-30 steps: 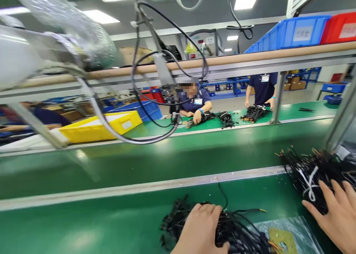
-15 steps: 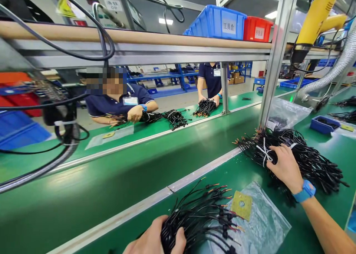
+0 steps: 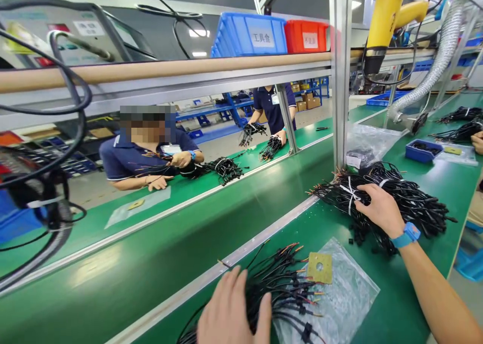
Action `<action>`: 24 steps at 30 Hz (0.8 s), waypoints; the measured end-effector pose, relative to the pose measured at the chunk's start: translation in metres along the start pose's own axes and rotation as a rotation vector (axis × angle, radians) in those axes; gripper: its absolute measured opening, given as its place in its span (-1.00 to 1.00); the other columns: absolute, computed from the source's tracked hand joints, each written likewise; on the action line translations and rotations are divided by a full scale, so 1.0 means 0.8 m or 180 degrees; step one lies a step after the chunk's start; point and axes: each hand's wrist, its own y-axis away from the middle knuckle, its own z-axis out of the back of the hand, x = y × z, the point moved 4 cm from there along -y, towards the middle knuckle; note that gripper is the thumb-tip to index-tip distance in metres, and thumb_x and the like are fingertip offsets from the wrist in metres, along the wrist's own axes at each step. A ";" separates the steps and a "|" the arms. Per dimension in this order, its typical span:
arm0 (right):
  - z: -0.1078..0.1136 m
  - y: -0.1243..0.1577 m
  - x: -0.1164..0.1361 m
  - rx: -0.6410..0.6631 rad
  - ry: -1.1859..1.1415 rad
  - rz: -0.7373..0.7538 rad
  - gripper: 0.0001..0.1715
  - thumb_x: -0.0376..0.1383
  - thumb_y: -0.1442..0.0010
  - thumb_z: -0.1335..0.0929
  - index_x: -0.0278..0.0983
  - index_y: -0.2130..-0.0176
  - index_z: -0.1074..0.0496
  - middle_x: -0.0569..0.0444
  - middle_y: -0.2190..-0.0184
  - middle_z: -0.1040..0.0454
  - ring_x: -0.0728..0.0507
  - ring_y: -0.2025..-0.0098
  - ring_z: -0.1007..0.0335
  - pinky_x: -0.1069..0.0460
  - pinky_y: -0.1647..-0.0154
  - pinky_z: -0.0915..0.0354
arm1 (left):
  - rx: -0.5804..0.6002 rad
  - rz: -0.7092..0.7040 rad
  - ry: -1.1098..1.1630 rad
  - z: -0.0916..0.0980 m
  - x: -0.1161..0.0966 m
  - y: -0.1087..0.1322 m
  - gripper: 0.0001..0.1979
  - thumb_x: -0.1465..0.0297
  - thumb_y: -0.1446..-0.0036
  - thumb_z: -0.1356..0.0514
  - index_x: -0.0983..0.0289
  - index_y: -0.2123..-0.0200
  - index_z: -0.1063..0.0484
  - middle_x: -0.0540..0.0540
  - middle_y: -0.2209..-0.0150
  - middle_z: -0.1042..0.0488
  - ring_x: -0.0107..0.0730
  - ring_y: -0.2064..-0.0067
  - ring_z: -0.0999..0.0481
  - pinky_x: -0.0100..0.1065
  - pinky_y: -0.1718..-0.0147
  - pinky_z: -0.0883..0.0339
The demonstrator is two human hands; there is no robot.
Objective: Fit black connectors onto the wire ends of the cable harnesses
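My left hand (image 3: 232,309) lies over a loose bunch of black cables (image 3: 279,283), fingers stretched and thumb apart. The bunch rests on the green bench, its stripped orange and red wire ends fanned out over a clear plastic bag (image 3: 339,298). A yellow square sponge with a hole (image 3: 320,267) sits on that bag beside the wire ends. Over on the right, my right hand (image 3: 381,210) grips the top of a larger bundle of black cables (image 3: 418,200), close to a white tie (image 3: 350,195) knotted around it. The undersides of its fingers are hidden.
A metal post (image 3: 340,82) rises behind the large bundle. A small blue tray (image 3: 422,151) stands beyond it. The yellow heat gun (image 3: 385,24) hangs above. Two co-workers handle cables across the green belt (image 3: 169,263); another person's hand (image 3: 477,142) shows at the right edge.
My left hand has loosened from the cable bunch and its fingers have straightened. My right hand stays on the tied bundle. The view has swung right. One co-worker across now lifts some cables.
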 end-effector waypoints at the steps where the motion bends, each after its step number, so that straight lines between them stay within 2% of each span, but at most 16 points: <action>1: -0.001 -0.001 -0.002 -0.0016 -0.0019 -0.0002 -0.59 -0.24 -0.22 -0.36 -0.29 -0.05 -0.48 -0.05 -0.04 -0.52 -0.27 -0.01 -0.48 -0.12 -0.07 -0.38 | 0.0002 -0.0296 0.0185 -0.004 -0.026 -0.008 -0.45 0.14 -0.30 -0.06 0.38 -0.20 -0.33 0.36 -0.28 -0.38 0.09 -0.33 -0.30 0.04 -0.22 -0.25; 4: -0.002 -0.004 -0.004 -0.0065 -0.0159 0.0105 -0.63 -0.27 -0.22 -0.37 -0.28 -0.02 -0.50 -0.04 -0.01 -0.55 -0.29 -0.03 -0.49 -0.14 -0.10 -0.38 | 0.0373 -0.1043 0.0837 -0.022 -0.120 -0.039 -0.49 0.21 -0.32 -0.07 0.25 -0.27 -0.30 0.22 -0.32 -0.34 0.03 -0.38 -0.24 0.07 -0.28 -0.22; 7: -0.001 -0.008 -0.007 -0.0035 -0.0316 0.0172 -0.65 -0.27 -0.22 -0.39 -0.27 -0.01 -0.51 -0.04 0.01 -0.56 -0.28 -0.01 -0.51 -0.14 -0.11 -0.39 | 0.1108 -0.1265 0.1348 -0.048 -0.213 -0.074 -0.41 0.21 -0.28 -0.11 0.32 -0.31 -0.24 0.29 -0.37 -0.26 0.11 -0.41 -0.16 0.10 -0.35 -0.13; 9: 0.002 -0.011 -0.011 -0.0032 -0.0392 0.0109 -0.66 -0.26 -0.23 -0.40 -0.27 0.00 -0.52 -0.03 0.02 -0.58 -0.28 0.01 -0.53 -0.14 -0.08 -0.41 | 0.1340 -0.1356 0.1587 -0.065 -0.262 -0.095 -0.39 0.25 -0.27 -0.11 0.38 -0.32 -0.21 0.34 -0.38 -0.21 0.12 -0.43 -0.12 0.08 -0.38 -0.08; 11: 0.004 -0.015 -0.016 -0.0047 -0.0451 0.0027 -0.67 -0.24 -0.22 -0.43 -0.26 0.02 -0.53 -0.01 0.04 -0.59 -0.27 0.03 -0.55 -0.13 -0.06 -0.42 | 0.1396 -0.1470 0.1704 -0.080 -0.297 -0.109 -0.43 0.29 -0.24 -0.11 0.43 -0.26 -0.27 0.40 -0.33 -0.26 0.14 -0.41 -0.15 0.06 -0.39 -0.05; 15: 0.006 -0.021 -0.029 -0.0102 -0.0497 -0.0103 -0.70 -0.22 -0.19 -0.46 -0.23 0.06 -0.56 0.02 0.07 -0.62 -0.25 0.06 -0.57 -0.11 -0.03 -0.44 | 0.1190 -0.1527 0.1825 -0.101 -0.330 -0.116 -0.43 0.38 -0.14 -0.14 0.46 -0.21 -0.26 0.44 -0.27 -0.31 0.14 -0.35 -0.22 0.08 -0.39 -0.02; 20: 0.008 -0.025 -0.053 -0.0280 -0.0528 -0.0327 -0.70 -0.22 -0.20 -0.47 -0.27 0.07 -0.58 -0.02 0.10 -0.63 -0.26 0.07 -0.59 -0.13 -0.03 -0.44 | 0.1042 -0.1511 0.1974 -0.112 -0.343 -0.117 -0.29 0.34 -0.13 -0.18 0.45 -0.31 -0.08 0.44 -0.32 -0.23 0.16 -0.41 -0.10 0.14 -0.39 0.01; 24: 0.009 -0.028 -0.066 -0.0374 -0.0557 -0.0391 -0.69 -0.18 -0.20 -0.48 -0.27 0.08 -0.58 -0.01 0.12 -0.64 -0.25 0.09 -0.59 -0.11 0.00 -0.45 | 0.0959 -0.1335 0.1957 -0.119 -0.354 -0.125 -0.29 0.39 -0.07 -0.20 0.42 -0.29 -0.11 0.41 -0.31 -0.25 0.16 -0.39 -0.14 0.13 -0.36 -0.05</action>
